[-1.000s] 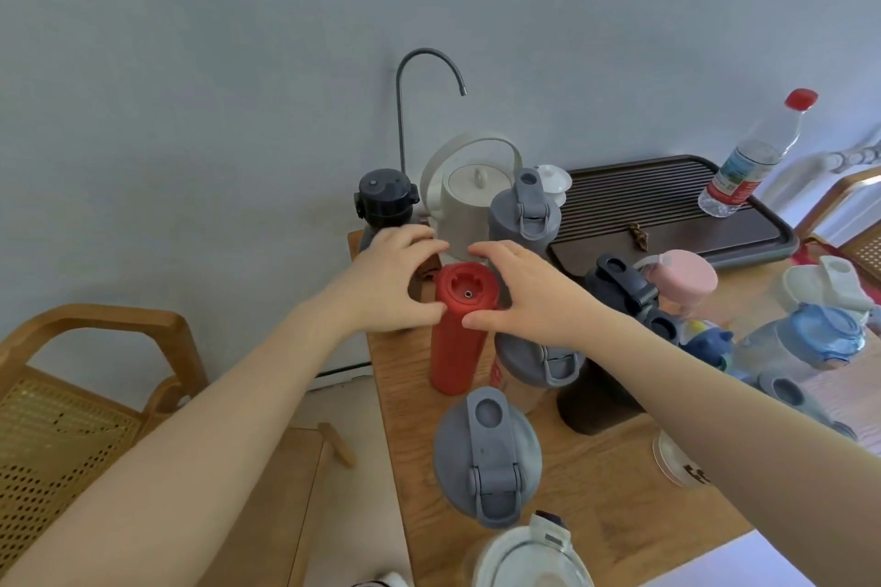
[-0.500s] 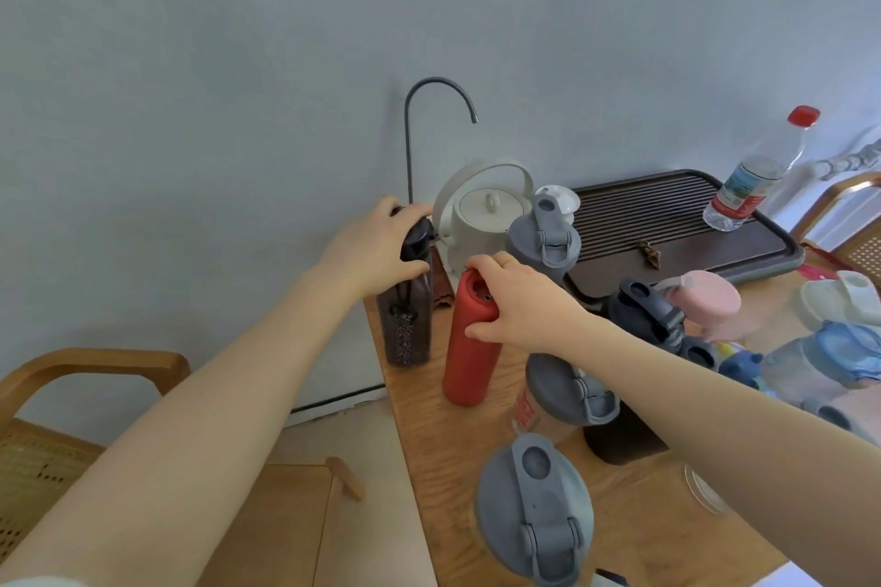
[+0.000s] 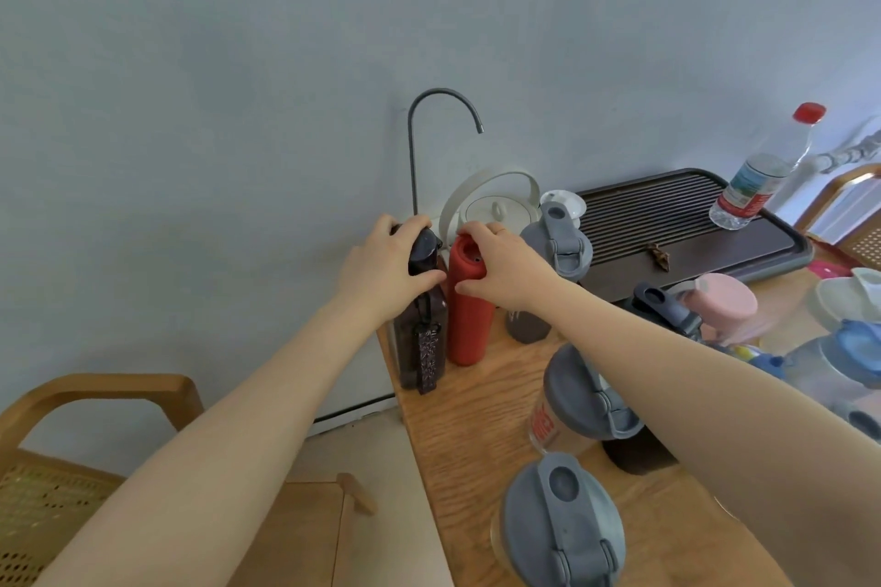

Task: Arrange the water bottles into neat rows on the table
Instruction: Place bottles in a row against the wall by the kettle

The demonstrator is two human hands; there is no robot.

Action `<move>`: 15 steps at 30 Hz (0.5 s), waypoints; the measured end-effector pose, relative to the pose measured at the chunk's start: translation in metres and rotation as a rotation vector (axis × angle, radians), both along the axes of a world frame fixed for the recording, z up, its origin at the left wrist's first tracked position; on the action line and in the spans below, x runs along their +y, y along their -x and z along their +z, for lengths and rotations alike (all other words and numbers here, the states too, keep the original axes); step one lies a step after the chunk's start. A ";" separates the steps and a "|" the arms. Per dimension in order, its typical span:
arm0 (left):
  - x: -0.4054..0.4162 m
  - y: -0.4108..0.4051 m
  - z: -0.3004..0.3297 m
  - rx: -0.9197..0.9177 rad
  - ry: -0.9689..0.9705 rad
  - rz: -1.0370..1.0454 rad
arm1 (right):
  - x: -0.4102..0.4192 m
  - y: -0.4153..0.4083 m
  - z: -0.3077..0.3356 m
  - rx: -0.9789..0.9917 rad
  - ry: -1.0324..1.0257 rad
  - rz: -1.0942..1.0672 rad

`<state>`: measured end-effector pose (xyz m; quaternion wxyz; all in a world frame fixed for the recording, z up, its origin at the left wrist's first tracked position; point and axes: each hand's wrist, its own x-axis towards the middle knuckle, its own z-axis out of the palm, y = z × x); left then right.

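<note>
Bottles are being gripped at the table's (image 3: pixel 481 415) far left corner: the dark translucent bottle (image 3: pixel 422 338) is clasped around its black cap by the left hand (image 3: pixel 386 267), right at the left edge, and the red bottle (image 3: pixel 469 315) is pinched at its top by the right hand (image 3: pixel 505 272), thumb on the near side, fingers curled over the far rim. Both are held upright and side by side (touching or just apart cannot be told). Close behind them a white kettle (image 3: pixel 496 210) is seen under a curved grey spout (image 3: pixel 429 129). A grey-lidded bottle (image 3: pixel 555 262) is stood just right of the red one. Two more grey-lidded bottles (image 3: pixel 572 400) (image 3: pixel 562 524) are lined toward the near edge. A clear plastic bottle (image 3: pixel 758 176) is stood on the dark slatted tray (image 3: pixel 667 224) at the far edge.
</note>
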<state>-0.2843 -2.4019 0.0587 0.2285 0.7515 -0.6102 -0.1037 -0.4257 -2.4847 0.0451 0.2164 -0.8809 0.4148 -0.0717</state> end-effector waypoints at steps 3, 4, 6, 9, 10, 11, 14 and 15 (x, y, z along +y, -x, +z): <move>-0.002 0.004 0.000 0.019 0.023 0.009 | -0.003 -0.001 0.001 0.065 0.035 0.055; -0.003 0.005 0.000 0.018 0.028 0.010 | -0.003 0.000 0.003 0.104 0.090 0.074; -0.004 0.006 0.000 0.010 0.022 0.011 | -0.008 0.009 0.011 0.098 0.219 0.040; -0.006 0.007 0.001 -0.013 -0.016 0.014 | -0.027 0.035 0.016 -0.026 0.333 -0.213; -0.006 0.007 0.001 -0.020 -0.023 0.015 | -0.034 0.045 0.013 -0.031 0.296 -0.301; -0.006 0.007 0.001 -0.022 -0.024 0.016 | -0.040 0.052 0.008 -0.031 0.193 -0.363; -0.006 0.009 0.001 -0.009 -0.016 0.028 | -0.048 0.063 -0.006 -0.092 -0.120 -0.369; -0.005 0.010 0.001 -0.010 -0.015 0.032 | -0.049 0.064 -0.008 -0.103 -0.127 -0.359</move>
